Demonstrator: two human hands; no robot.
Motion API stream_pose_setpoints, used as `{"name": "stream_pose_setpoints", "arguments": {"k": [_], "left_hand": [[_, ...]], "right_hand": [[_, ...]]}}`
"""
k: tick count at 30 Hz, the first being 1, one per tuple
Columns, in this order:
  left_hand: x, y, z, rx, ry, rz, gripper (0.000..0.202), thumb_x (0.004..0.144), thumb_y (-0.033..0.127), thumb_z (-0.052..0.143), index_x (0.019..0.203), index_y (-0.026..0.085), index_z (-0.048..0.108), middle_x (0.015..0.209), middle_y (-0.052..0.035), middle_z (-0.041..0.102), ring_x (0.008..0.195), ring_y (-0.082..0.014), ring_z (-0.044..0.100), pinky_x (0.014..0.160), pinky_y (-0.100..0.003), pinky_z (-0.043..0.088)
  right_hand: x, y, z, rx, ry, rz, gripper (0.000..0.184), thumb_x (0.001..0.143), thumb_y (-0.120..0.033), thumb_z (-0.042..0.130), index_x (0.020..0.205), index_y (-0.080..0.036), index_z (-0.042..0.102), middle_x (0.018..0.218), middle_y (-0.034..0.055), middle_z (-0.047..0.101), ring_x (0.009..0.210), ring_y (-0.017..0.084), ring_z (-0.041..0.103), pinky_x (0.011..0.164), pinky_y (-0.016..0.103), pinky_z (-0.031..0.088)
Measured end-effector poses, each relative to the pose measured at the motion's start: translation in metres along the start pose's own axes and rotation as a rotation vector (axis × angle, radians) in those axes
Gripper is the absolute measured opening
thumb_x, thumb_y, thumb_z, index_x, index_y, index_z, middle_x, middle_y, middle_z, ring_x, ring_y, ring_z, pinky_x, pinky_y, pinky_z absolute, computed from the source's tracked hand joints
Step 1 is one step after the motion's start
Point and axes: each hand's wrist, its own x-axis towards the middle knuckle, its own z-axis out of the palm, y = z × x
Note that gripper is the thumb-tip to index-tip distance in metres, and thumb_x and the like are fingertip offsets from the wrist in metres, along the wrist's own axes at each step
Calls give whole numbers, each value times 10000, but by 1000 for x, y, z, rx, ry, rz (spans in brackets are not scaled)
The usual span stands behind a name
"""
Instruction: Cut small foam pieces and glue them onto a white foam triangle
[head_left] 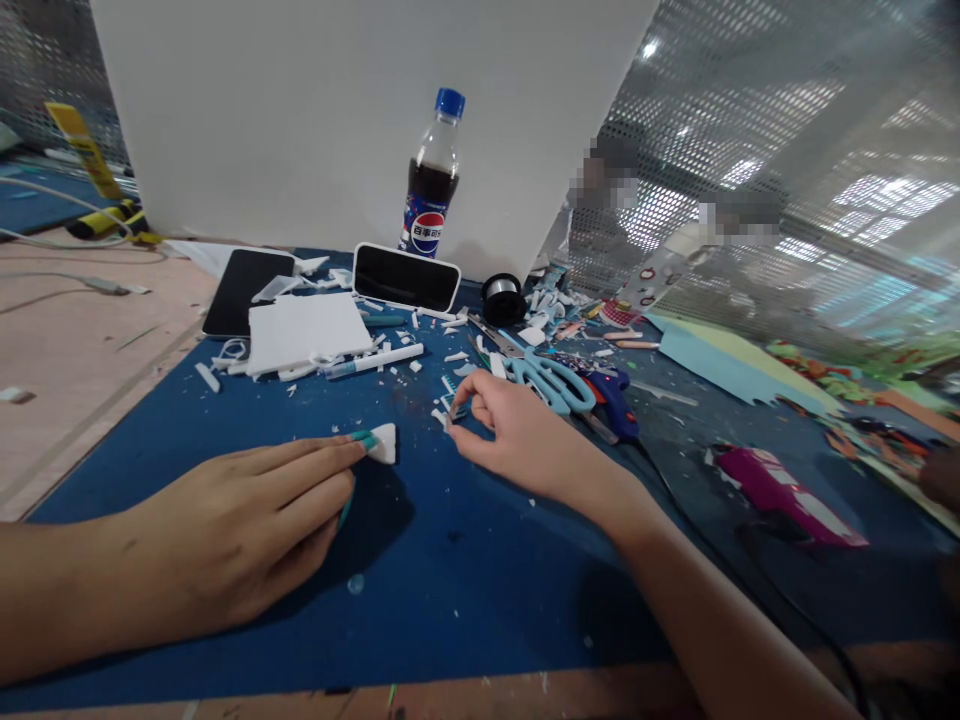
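My left hand [255,520] rests low over the blue mat [420,610], its fingers closed on a small white foam piece [385,444] that sticks out past the fingertips. To the right of that piece, my right hand [514,430] is pinched just above the mat, thumb and index finger together. What sits between those fingertips is too small to make out. White scraps [444,405] lie right beside them. Light-blue scissors [551,380] lie just behind my right hand, next to a dark blue glue gun [615,400] with a black cable.
A cola bottle [431,190], a propped phone [406,280] and a black spool [503,299] stand at the back. Left are a white foam sheet [307,330], a dark tablet [244,290] and a pen [375,361]. A magenta object [787,495] and coloured paper [739,365] lie right.
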Motion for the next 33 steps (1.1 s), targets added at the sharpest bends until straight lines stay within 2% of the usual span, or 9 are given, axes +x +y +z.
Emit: {"name": "stream_pose_setpoints", "arguments": {"k": [8, 26, 33], "left_hand": [[0, -1, 3, -9, -7, 0, 267, 915, 108, 363, 840, 102, 619, 952, -130, 719, 908, -190, 693, 872, -262, 561], [0, -1, 1, 14, 3, 2, 270, 915, 114, 359, 851, 110, 621, 941, -117, 724, 899, -182, 695, 867, -254, 564], [0, -1, 1, 16, -18, 22, 262, 921, 114, 355, 853, 105, 608, 946, -127, 724, 898, -196, 702, 851, -272, 575]], "right_hand": [[0, -1, -2, -36, -5, 17, 188, 844, -356, 494, 942, -197, 466, 649, -39, 380, 529, 108, 339, 520, 273, 238], [-2, -3, -1, 16, -25, -55, 202, 838, -349, 519, 973, -208, 469, 694, -30, 406, 558, 113, 375, 519, 258, 283], [-1, -5, -1, -24, -8, 42, 313, 815, -413, 553, 1000, -182, 452, 599, -57, 368, 492, 100, 338, 488, 266, 241]]}}
